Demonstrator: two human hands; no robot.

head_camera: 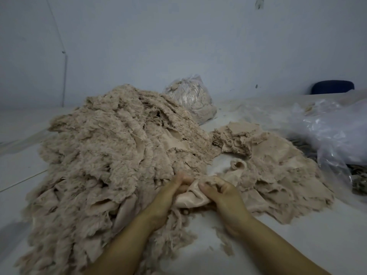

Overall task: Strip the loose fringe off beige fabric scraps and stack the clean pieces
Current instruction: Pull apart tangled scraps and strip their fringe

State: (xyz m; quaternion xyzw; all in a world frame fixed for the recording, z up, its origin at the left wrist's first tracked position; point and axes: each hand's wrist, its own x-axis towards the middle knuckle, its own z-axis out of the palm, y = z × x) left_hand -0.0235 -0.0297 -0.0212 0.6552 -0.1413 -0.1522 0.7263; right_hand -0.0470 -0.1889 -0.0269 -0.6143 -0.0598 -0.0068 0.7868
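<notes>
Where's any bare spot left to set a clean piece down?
Bare floor shows right of the right hand, below the smaller stack. A small gap lies between the big fringe heap and that stack. Farther right, plastic bags crowd it.

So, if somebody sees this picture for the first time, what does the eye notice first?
First, the big heap of fluffy beige fringed fabric scraps filling the left and middle. Next, the left hand and right hand at the bottom centre, both gripping one smooth beige fabric piece. At the right edge lies a crumpled clear plastic bag.
</notes>
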